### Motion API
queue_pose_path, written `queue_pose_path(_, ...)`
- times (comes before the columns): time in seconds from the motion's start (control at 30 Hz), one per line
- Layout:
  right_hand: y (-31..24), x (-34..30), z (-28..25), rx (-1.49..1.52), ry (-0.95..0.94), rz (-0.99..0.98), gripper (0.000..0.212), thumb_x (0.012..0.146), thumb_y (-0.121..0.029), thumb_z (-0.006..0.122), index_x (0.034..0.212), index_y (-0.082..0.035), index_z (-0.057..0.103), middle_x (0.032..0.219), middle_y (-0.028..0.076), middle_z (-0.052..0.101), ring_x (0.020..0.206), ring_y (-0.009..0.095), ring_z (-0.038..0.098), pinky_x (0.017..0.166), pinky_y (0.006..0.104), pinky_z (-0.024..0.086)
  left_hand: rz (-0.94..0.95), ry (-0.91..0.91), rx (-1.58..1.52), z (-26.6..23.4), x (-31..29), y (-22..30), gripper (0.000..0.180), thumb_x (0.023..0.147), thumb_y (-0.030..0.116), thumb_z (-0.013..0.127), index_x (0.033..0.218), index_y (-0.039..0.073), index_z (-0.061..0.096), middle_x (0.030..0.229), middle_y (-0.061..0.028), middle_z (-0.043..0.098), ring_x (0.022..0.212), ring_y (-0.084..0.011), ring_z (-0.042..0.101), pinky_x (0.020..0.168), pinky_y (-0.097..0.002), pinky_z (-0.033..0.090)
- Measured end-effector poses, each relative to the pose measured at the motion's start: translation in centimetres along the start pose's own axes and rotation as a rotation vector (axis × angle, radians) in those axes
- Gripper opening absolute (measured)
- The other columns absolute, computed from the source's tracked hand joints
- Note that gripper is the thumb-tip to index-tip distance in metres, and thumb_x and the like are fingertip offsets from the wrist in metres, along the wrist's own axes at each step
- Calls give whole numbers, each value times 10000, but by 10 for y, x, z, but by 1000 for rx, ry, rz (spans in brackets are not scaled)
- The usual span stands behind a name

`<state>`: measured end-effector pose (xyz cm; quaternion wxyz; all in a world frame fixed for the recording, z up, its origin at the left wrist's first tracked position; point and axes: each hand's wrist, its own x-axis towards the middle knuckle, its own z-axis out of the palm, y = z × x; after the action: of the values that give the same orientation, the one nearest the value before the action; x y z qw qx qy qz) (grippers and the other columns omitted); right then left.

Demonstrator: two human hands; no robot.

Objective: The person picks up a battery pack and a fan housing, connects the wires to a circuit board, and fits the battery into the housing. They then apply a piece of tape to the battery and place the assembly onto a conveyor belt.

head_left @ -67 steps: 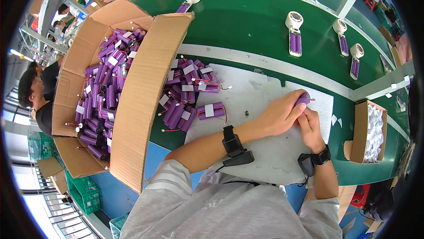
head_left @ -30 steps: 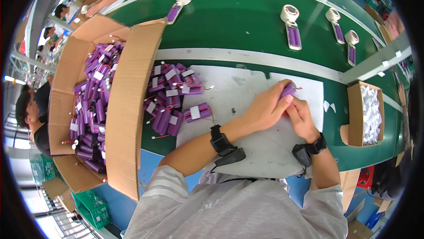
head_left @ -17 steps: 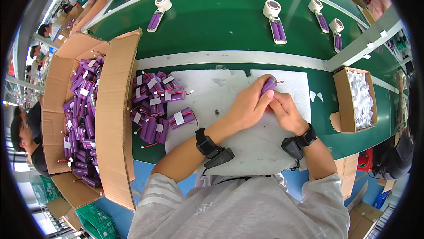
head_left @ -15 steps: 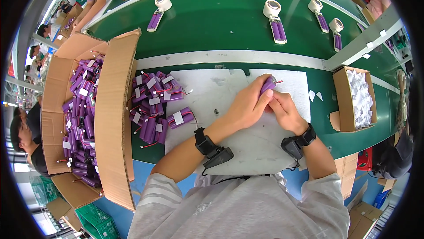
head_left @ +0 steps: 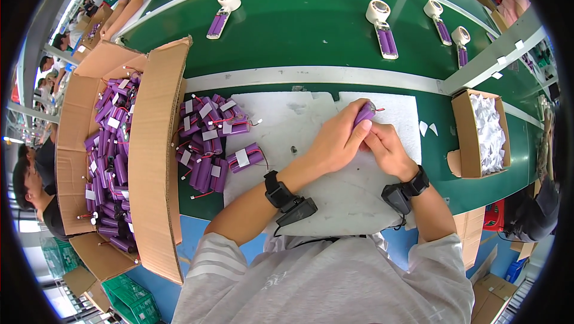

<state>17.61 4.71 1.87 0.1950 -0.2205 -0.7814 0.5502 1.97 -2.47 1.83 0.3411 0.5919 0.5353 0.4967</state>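
Observation:
Above the white foam mat (head_left: 281,186), a purple battery pack (head_left: 363,112) with short red leads at its far end is gripped in my left hand (head_left: 335,141). My right hand (head_left: 387,150) is closed against the near end of the same pack, with its fingertips partly hidden behind the left thumb. To the left of the mat lies a pile of purple battery packs (head_left: 206,122) with white patches and red wires. One battery pack (head_left: 245,157) from that pile rests on the mat's left edge.
A big open carton (head_left: 156,162) full of battery packs stands at left. At right is a small carton (head_left: 463,159) of white paper pieces, with two white scraps (head_left: 428,128) nearby. Beyond the white rail (head_left: 311,75), white handheld devices (head_left: 378,11) lie on a green belt.
The white devices on the green belt have shifted a little to the right. Both hands stay in nearly the same place around the battery pack.

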Motion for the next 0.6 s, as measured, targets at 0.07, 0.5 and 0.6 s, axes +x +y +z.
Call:
queue_pose_path(0.07, -1, 1, 0, -3, 12, -13, 238, 968, -131, 418, 892, 37, 568, 718, 77, 591, 644, 153, 530, 615, 283, 445, 11, 3, 14, 1, 0, -2, 468, 989, 343, 417, 1293, -12, 415, 1114, -246, 578, 980, -400, 595, 830, -428, 475)
queue_pose_path(0.5, 2, -2, 3, 78, 90, 35, 275, 911, -154, 446, 770, 36, 587, 655, 84, 596, 606, 147, 546, 577, 301, 450, 77, -77, 98, -1, -1, -1, 483, 983, 346, 428, 1326, 7, 392, 1210, -226, 528, 1007, -397, 574, 838, -421, 473)
queue_pose_path(0.6, 4, -3, 3, 107, 103, 38, 277, 906, -151, 445, 762, 35, 590, 644, 81, 591, 599, 143, 540, 572, 296, 446, 98, -77, 65, 2, -2, -5, 492, 991, 368, 405, 1328, 10, 391, 1195, -216, 536, 991, -375, 583, 826, -410, 475)
